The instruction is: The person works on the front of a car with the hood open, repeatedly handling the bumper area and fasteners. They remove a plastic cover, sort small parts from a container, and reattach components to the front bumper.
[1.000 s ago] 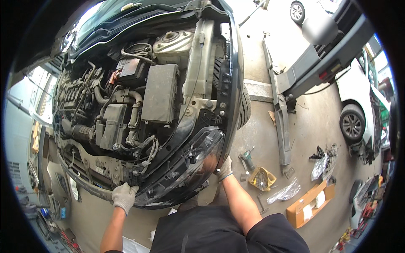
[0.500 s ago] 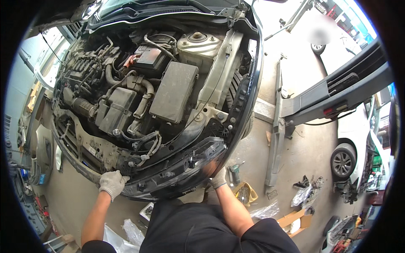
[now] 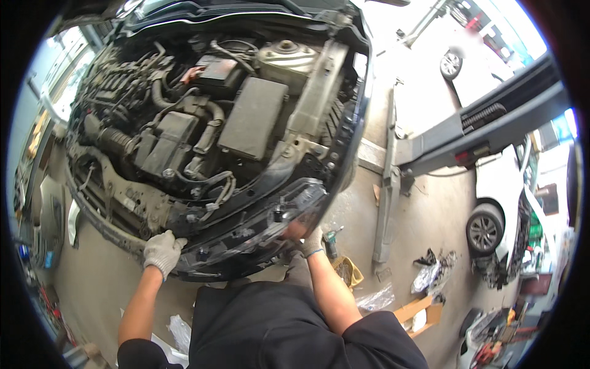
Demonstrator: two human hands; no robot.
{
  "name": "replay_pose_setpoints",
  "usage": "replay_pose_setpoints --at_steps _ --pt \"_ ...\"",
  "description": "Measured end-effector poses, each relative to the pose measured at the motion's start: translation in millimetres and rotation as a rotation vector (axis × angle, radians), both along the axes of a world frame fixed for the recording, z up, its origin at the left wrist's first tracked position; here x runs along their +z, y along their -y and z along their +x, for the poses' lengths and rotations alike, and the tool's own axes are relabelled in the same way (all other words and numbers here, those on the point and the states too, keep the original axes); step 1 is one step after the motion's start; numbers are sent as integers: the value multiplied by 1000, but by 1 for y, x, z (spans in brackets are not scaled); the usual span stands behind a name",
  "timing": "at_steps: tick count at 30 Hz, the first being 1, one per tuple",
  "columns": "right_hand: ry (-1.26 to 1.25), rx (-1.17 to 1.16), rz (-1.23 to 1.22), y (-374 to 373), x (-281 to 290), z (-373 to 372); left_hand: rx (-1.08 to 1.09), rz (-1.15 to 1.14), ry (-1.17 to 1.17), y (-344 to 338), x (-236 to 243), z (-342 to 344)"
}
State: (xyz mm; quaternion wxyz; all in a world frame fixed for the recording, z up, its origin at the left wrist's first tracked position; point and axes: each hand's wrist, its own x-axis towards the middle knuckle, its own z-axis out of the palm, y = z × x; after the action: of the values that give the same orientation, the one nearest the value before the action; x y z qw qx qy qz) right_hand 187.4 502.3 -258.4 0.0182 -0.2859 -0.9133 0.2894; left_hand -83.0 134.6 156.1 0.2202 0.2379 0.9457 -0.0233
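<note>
A dark headlight [image 3: 264,224] with a clear lens lies along the front corner of a car whose engine bay [image 3: 184,117] is uncovered. My left hand [image 3: 163,253], in a pale knit glove, is closed on the headlight's inner end, beside the front panel [image 3: 132,203]. At the outer lower edge of the headlight, my gloved right hand [image 3: 313,242] grips from below. Its fingers are mostly hidden by the lamp. An orange-brown patch shows through the lens there.
A green power tool [image 3: 332,241] and a yellow container [image 3: 348,272] are on the floor to the right. Beyond them are clear plastic wrap [image 3: 376,299], an open cardboard box [image 3: 421,315], a grey lift arm [image 3: 388,209] and a white car [image 3: 491,215].
The view has shifted slightly, so the car sits higher and further left. Both hands stay at the headlight's two ends. My torso now covers more of the floor.
</note>
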Motion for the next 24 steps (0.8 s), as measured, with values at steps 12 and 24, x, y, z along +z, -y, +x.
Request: replay_pose_setpoints --at_steps 12,24 --pt "-878 -998 -1902 36 142 -45 212 117 79 -5 -1 13" --pt "-639 -1088 -1556 32 199 -44 176 131 123 -21 14 18"
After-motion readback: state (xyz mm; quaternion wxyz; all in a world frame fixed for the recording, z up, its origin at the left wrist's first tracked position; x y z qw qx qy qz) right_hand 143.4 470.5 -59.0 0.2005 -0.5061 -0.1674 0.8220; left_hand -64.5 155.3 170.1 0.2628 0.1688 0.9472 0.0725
